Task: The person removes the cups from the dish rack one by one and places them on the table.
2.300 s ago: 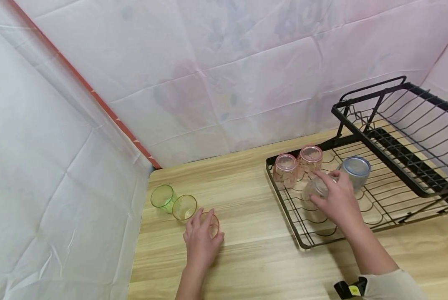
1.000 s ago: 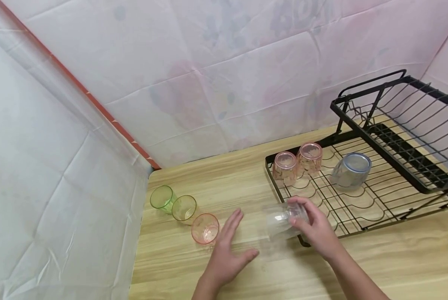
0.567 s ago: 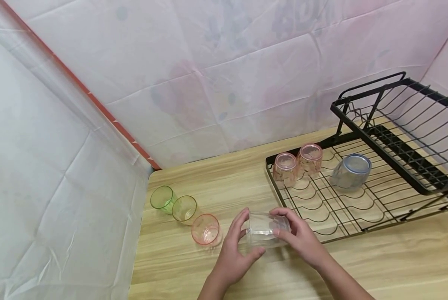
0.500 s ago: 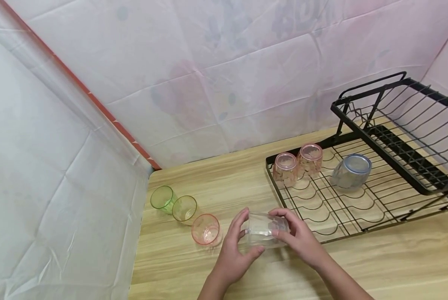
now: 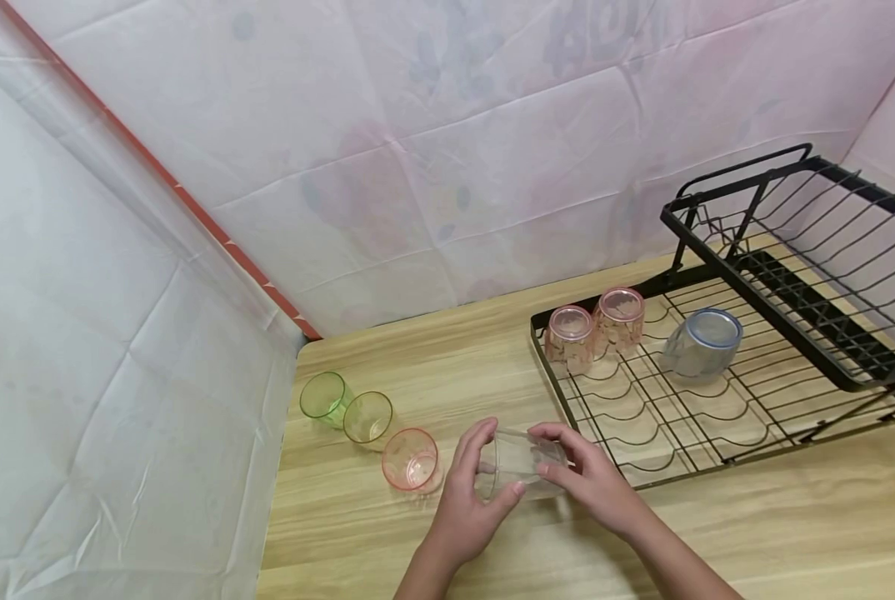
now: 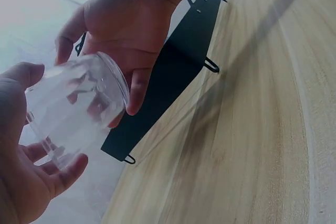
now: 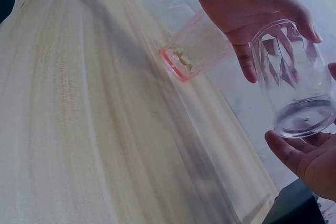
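Note:
A clear drinking glass (image 5: 526,462) is held on its side above the table, mouth to the left and base to the right. My left hand (image 5: 466,500) grips it about the mouth, thumb in front and fingers behind. At the base, my right hand (image 5: 590,479) holds it between thumb and fingers. In the left wrist view the left hand (image 6: 31,156) curls round the glass (image 6: 79,103). The right wrist view shows the right hand's (image 7: 315,163) fingertips at the thick base. Left of the hands stands an upright glass with a red-orange rim (image 5: 412,460).
Further left on the table are a yellow glass (image 5: 368,417) and a green glass (image 5: 327,398), both upright. A black wire dish rack (image 5: 642,483) at the right bears two upside-down pink glasses (image 5: 570,340) and a blue-based glass (image 5: 701,346). Fabric walls (image 5: 417,167) stand behind and left.
My right hand has lifted the clear glass out of the rack and brought it left, turned sideways. My left hand has left the red-rimmed glass and now grips the clear glass's mouth.

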Available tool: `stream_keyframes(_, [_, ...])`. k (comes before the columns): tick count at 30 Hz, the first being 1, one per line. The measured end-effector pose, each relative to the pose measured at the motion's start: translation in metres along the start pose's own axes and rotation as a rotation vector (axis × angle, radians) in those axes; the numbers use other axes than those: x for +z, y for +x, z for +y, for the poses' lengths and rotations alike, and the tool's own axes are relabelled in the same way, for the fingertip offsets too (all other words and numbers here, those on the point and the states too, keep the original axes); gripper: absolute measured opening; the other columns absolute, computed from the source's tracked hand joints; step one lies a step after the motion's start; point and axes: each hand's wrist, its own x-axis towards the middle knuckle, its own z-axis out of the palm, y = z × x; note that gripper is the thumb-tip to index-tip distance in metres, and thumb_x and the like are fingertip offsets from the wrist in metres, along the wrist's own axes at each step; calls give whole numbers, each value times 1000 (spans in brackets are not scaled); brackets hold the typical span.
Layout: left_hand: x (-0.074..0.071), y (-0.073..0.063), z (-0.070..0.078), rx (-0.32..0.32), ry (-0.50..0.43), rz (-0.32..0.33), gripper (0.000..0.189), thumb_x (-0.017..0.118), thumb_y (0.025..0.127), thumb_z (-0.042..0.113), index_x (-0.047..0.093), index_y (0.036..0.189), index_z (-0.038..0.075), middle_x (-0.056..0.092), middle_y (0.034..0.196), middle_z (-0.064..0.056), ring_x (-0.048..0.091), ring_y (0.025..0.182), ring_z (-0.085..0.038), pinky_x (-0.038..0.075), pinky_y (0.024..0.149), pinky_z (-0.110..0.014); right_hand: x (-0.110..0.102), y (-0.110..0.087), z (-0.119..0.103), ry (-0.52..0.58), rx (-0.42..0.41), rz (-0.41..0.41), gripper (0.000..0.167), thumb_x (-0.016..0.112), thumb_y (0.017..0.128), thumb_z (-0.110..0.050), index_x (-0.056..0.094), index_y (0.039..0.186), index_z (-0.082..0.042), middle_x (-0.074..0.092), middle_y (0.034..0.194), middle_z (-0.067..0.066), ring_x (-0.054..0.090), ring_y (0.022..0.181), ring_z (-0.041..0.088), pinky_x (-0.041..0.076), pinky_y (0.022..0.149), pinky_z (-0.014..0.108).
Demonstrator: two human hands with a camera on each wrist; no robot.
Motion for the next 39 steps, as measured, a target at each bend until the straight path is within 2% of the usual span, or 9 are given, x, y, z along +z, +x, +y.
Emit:
stream_keyframes(3, [0, -1, 0, 8, 70, 15, 70, 71, 87, 27, 38, 149, 31, 35, 153, 2, 44, 131, -19, 51, 92, -37, 1, -1, 2, -29, -4, 10, 36, 63, 92, -4, 57, 127, 0, 60, 127, 25, 58, 113, 3, 54, 87, 26])
stream_keyframes(5, [1, -1, -1, 27, 135, 28, 69, 73, 85, 27, 42, 147, 32, 36, 152, 1, 44, 131, -20, 49, 96, -39, 2, -1, 3, -47, -13, 12, 36, 64, 91, -4, 59, 127, -2, 61, 126, 23, 58, 114, 5, 54, 89, 26])
stream_keyframes(10, [4, -2, -6, 125, 301, 75, 67, 78, 79, 24, 52, 141, 31, 40, 150, -2, 42, 132, -25, 46, 101, -49, 3, -3, 4, -60, -17, 12, 35, 65, 91, -4, 60, 126, -3, 62, 124, 19, 62, 110, 15, 55, 88, 28])
stream_keyframes(15, [5, -2, -16, 192, 434, 113, 69, 81, 74, 25, 56, 138, 32, 42, 148, -2, 44, 130, -24, 48, 97, -46, 3, -4, 5, -67, -11, 16, 35, 65, 91, -4, 60, 125, -3, 62, 123, 20, 62, 109, 16, 56, 86, 27])
stream_keyframes(21, [5, -2, -21, 178, 593, 101, 65, 82, 72, 27, 61, 133, 30, 45, 146, -5, 42, 131, -27, 48, 98, -47, 1, -5, 7, -101, 12, 29, 33, 66, 91, -4, 62, 123, -7, 63, 122, 12, 63, 108, 19, 57, 87, 32])
stream_keyframes(25, [5, -1, -24, 150, 680, 77, 65, 79, 74, 31, 57, 136, 31, 44, 146, -5, 41, 132, -26, 47, 100, -47, 0, -5, 7, -106, 14, 34, 32, 66, 91, -6, 62, 122, -10, 63, 121, 11, 63, 107, 20, 57, 87, 37])
stream_keyframes(31, [4, 2, -26, 104, 740, 52, 69, 77, 77, 35, 52, 140, 34, 42, 148, -5, 40, 132, -26, 46, 101, -46, 0, -4, 6, -101, 23, 34, 32, 67, 91, -7, 62, 122, -6, 64, 121, 11, 63, 108, 23, 56, 87, 30])
stream_keyframes(39, [5, 9, -29, 109, 813, 80, 69, 82, 75, 34, 55, 138, 32, 42, 149, -8, 40, 131, -28, 46, 99, -50, -5, -1, 1, -107, 10, 53, 32, 67, 90, -7, 62, 122, -5, 63, 120, 16, 63, 106, 19, 55, 86, 26])
